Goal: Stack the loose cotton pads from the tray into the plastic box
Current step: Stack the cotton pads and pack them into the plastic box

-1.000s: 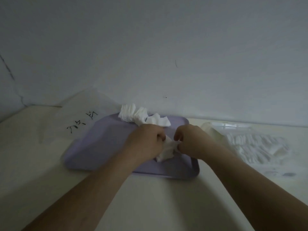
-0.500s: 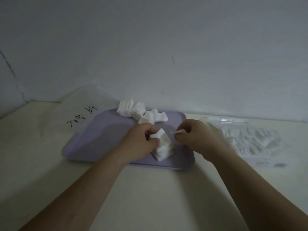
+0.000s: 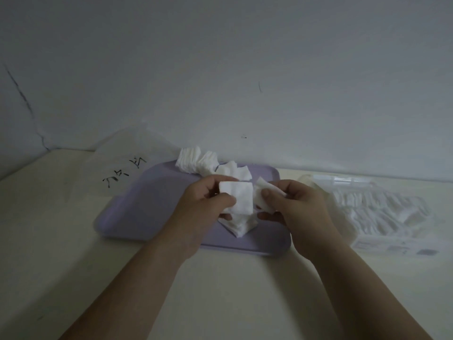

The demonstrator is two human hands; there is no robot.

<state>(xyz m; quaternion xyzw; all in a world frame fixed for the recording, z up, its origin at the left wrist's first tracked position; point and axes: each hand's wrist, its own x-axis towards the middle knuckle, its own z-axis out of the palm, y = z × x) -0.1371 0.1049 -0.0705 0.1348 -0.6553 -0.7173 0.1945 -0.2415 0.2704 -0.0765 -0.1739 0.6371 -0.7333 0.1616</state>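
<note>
The left hand [image 3: 206, 202] holds one square white pad [image 3: 239, 196] upright, with its flat face toward the camera. The thumb lies on the near face and the other fingers [image 3: 213, 186] are curled behind, so this pad is pinched. Just to the right, the right hand [image 3: 296, 207] pinches a second pad [image 3: 259, 201] between the thumb and the curled fingers. I cannot tell whether it is one pad or two together. The two held pads almost touch each other, above the near right part of the tray [image 3: 152, 202].

Directly under the hands, a small stack [image 3: 239, 227] of pads lies on the tray; its number cannot be counted. A heap [image 3: 198, 161] of more pads, in several bunches, sits at the far edge of the tray.

There is one lilac tray, in the middle of the tabletop [image 3: 220, 290]. One clear box [image 3: 382, 212] stands toward the right edge, just beside the tray, with many pads inside. One sheet [image 3: 117, 168] with black writing lies at the far left.

Both bare forearms come from the near edge and converge over the tray, with both hands raised above it.
</note>
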